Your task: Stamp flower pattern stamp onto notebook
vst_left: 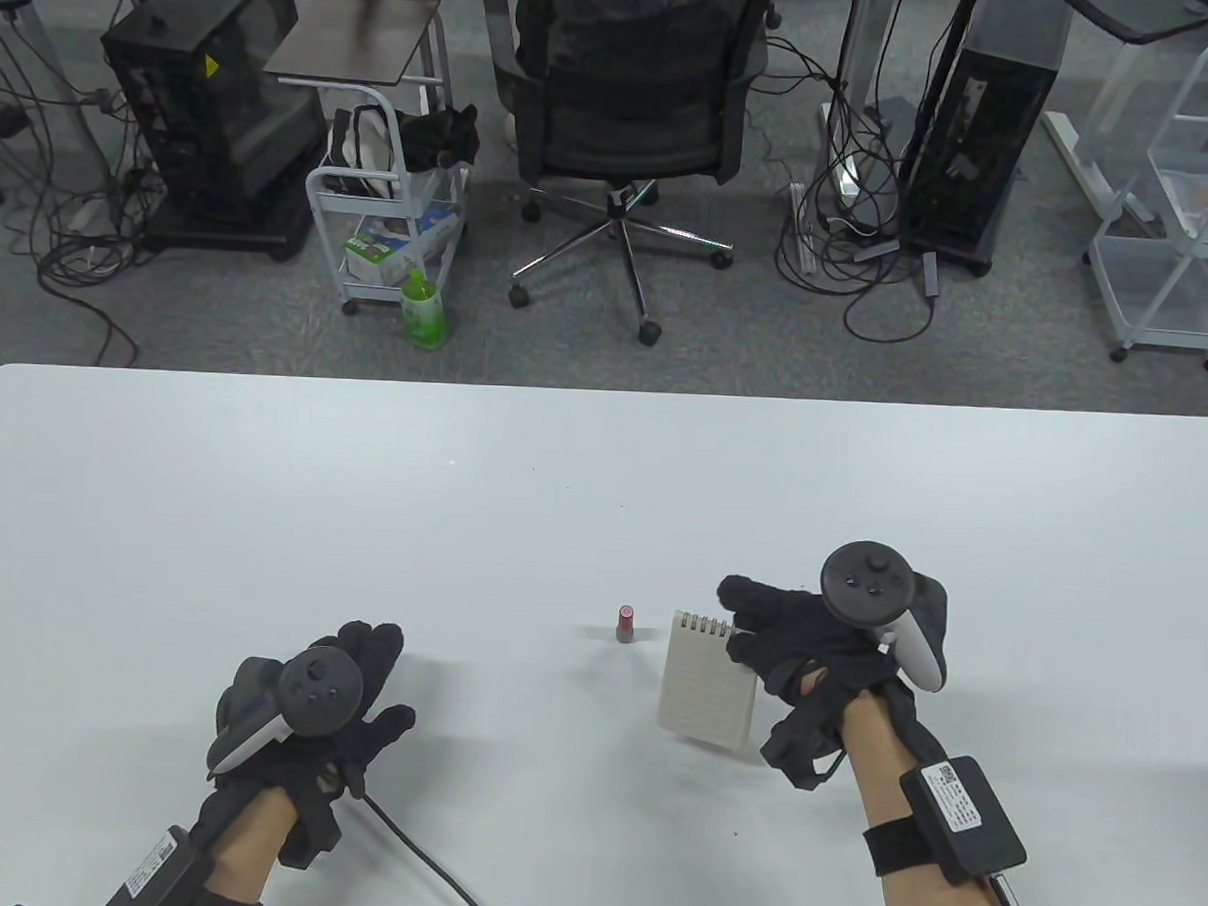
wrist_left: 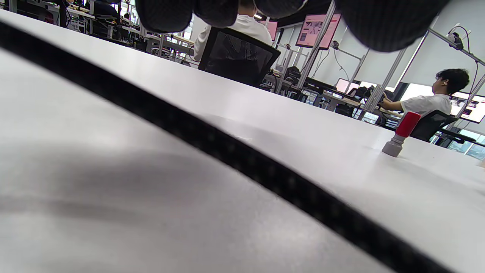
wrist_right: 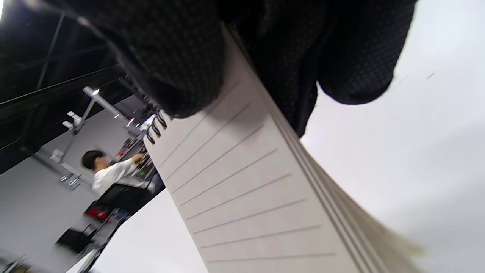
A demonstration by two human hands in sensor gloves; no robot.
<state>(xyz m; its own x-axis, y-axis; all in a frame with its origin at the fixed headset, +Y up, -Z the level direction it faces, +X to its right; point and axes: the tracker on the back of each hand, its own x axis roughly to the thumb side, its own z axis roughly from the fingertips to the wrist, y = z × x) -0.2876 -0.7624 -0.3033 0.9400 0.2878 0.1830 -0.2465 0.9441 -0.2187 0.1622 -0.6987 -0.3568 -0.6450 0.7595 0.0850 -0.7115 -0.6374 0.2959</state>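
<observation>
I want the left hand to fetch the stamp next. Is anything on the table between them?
Nothing visible: only bare table lies between the left hand and the stamp. The notebook sits beyond it, held by the right hand.

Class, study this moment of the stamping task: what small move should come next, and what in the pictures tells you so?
Probably lay the notebook flat on the table. The right hand grips its edge with the lined page raised off the surface, and the stamp stands untouched just left of it. The left hand holds nothing.
</observation>
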